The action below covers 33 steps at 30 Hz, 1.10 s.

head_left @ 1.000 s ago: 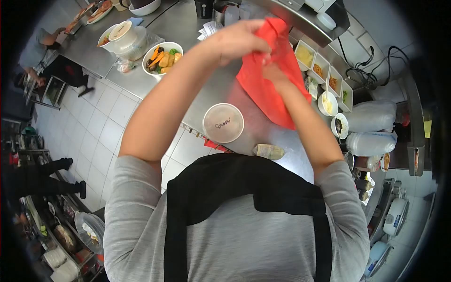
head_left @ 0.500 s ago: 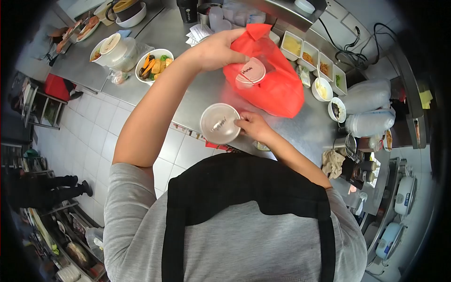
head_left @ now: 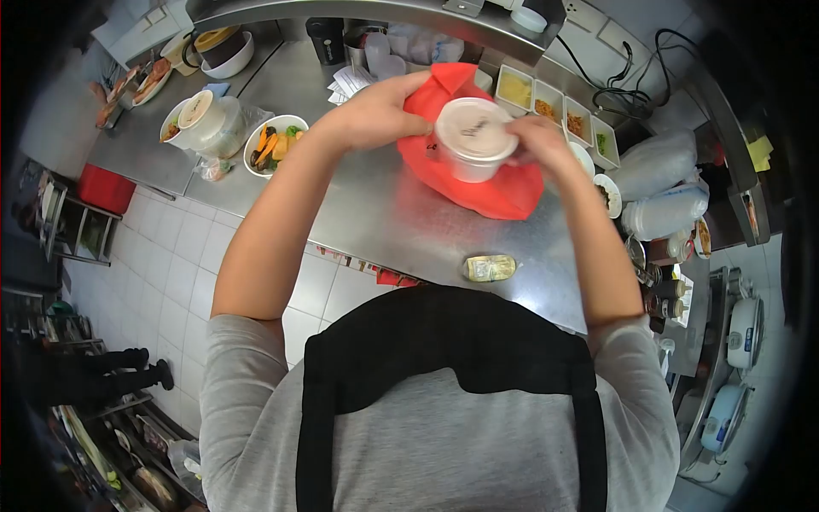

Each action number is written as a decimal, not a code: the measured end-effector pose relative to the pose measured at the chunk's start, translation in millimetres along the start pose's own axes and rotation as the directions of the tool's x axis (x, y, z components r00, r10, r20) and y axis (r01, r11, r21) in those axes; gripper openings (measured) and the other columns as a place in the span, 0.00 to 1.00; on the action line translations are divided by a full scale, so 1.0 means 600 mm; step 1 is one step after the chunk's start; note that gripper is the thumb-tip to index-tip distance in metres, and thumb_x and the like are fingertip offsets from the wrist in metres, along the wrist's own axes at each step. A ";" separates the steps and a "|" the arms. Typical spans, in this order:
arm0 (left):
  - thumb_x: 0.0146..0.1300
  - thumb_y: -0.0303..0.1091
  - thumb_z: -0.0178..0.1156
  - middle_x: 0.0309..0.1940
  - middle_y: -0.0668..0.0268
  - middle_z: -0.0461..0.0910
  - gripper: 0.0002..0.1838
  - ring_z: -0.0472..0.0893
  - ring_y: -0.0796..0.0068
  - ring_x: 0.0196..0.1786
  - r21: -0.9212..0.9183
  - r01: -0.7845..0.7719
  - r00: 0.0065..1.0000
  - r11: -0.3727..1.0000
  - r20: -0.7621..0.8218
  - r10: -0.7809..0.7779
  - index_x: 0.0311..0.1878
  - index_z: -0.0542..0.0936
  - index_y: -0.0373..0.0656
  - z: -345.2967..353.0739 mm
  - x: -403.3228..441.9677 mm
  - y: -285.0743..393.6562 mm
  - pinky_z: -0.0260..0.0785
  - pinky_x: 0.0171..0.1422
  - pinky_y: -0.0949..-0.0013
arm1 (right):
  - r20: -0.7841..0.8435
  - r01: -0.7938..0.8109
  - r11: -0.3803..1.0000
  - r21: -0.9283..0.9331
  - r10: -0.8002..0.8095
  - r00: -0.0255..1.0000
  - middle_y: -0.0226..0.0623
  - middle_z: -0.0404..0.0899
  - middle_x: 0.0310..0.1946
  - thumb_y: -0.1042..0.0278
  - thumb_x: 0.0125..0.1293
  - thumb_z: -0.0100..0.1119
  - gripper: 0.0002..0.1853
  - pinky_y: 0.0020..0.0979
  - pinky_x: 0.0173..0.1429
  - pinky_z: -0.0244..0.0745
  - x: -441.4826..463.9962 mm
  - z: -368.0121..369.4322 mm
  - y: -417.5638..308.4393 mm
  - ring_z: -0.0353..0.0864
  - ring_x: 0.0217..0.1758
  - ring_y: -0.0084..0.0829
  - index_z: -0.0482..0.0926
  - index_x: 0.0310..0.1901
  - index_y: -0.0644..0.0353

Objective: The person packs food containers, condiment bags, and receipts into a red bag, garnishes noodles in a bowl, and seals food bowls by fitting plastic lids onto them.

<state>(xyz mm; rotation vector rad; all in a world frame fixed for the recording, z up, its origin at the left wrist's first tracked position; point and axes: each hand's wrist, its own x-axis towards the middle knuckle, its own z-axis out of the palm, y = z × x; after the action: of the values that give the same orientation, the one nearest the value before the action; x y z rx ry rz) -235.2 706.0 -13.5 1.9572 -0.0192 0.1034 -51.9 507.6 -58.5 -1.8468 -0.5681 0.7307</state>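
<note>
Steel counter (head_left: 363, 200), centre; tiled floor (head_left: 183, 247), left. Left hand (head_left: 380, 115) curled on red bag (head_left: 503, 198); right hand (head_left: 542, 143) pinching 1 lidded tub (head_left: 471, 149).

Bright, fairly even light is filling the middle of the view, and white glare is pooling on the bench (head_left: 363, 209) towards its near right corner. The red bag (head_left: 503, 200) is throwing a pink reflection onto the steel. Motion is blurring the right fingers (head_left: 524, 130). The lens is bowing the overhead shelf (head_left: 367, 11), and black vignetting is swallowing the corners.
</note>
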 end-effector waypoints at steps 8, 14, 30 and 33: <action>0.50 0.34 0.62 0.53 0.58 0.75 0.30 0.75 0.57 0.54 0.535 -0.122 0.955 0.836 -0.166 0.246 0.60 0.70 0.49 0.047 0.063 -0.079 0.67 0.56 0.62 | -0.130 0.338 0.851 -0.401 -0.418 0.899 0.44 0.82 0.37 0.59 0.60 0.58 0.15 0.39 0.48 0.71 0.070 0.047 0.079 0.80 0.42 0.44 0.79 0.44 0.59; 0.51 0.33 0.62 0.50 0.63 0.73 0.29 0.72 0.61 0.57 0.688 -0.044 0.944 0.724 -0.208 0.255 0.60 0.70 0.53 0.103 0.081 -0.123 0.61 0.58 0.52 | 0.259 0.462 0.334 -0.821 -0.503 0.824 0.42 0.78 0.40 0.64 0.56 0.61 0.13 0.37 0.53 0.67 0.017 0.000 0.124 0.75 0.48 0.41 0.80 0.42 0.57; 0.46 0.35 0.67 0.46 0.60 0.74 0.24 0.71 0.60 0.53 0.756 -0.251 0.704 0.605 -0.287 0.650 0.48 0.74 0.43 0.187 0.034 0.035 0.59 0.58 0.54 | 0.007 0.176 0.453 -0.874 -0.351 0.936 0.51 0.81 0.32 0.61 0.55 0.56 0.13 0.35 0.42 0.76 0.192 -0.142 0.229 0.82 0.35 0.42 0.81 0.34 0.62; 0.45 0.35 0.68 0.44 0.59 0.74 0.22 0.73 0.61 0.52 0.778 -0.230 0.870 0.585 -0.105 0.482 0.45 0.75 0.42 0.255 0.029 0.007 0.60 0.59 0.56 | -0.021 0.166 0.529 -0.832 -0.330 0.944 0.51 0.80 0.31 0.64 0.54 0.56 0.11 0.35 0.41 0.76 0.186 -0.122 0.239 0.82 0.34 0.42 0.81 0.33 0.61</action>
<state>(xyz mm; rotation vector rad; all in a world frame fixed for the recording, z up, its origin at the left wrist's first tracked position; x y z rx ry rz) -208.2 563.8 -65.6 2.7284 -0.2069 0.8167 85.9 483.8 -196.0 -2.5762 -1.1768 0.0401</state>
